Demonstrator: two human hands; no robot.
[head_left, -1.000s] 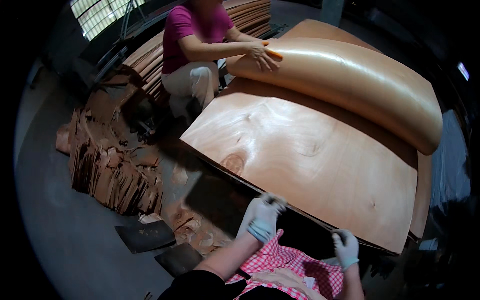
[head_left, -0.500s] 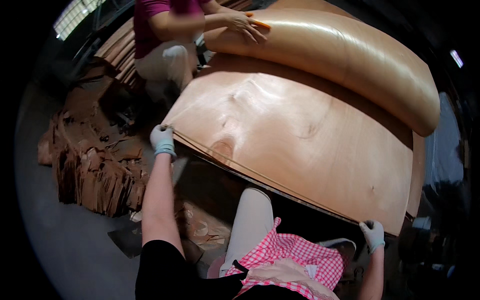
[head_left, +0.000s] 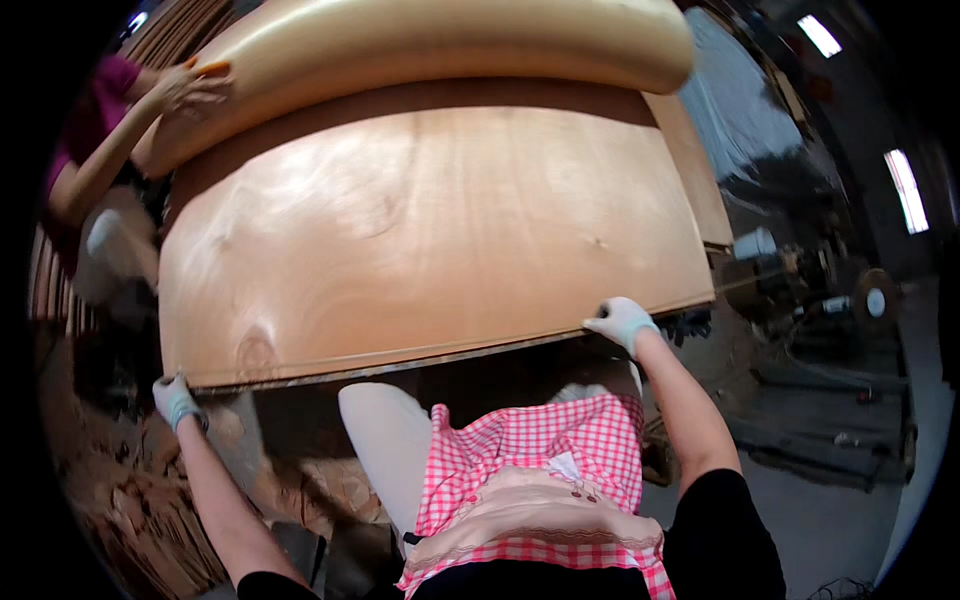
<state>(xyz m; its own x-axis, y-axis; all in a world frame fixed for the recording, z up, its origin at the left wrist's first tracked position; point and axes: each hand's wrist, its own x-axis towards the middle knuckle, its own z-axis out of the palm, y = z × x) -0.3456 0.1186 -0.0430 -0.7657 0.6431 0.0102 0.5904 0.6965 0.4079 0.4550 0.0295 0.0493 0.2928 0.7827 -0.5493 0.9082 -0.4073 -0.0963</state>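
A large thin wooden veneer sheet (head_left: 430,230) lies flat on a stack in front of me. My left hand (head_left: 178,400), in a pale glove, is closed at the sheet's near left corner. Also gloved, my right hand (head_left: 622,322) grips the near edge close to the right corner. My arms are spread wide along that edge. Beyond it, another veneer sheet (head_left: 450,45) is curled over into a long roll. A co-worker's hand (head_left: 190,90) presses on that roll's left end.
The co-worker in a magenta top (head_left: 85,130) crouches at the far left. Broken veneer scraps (head_left: 120,500) litter the floor at lower left. Machinery (head_left: 850,300) and grey floor (head_left: 830,480) lie to the right. A red checked apron (head_left: 540,470) covers my lap.
My left hand has dropped from the sheet's left side to its near left corner. The right hand has come up onto the near edge. The view has swung to face the sheet squarely.
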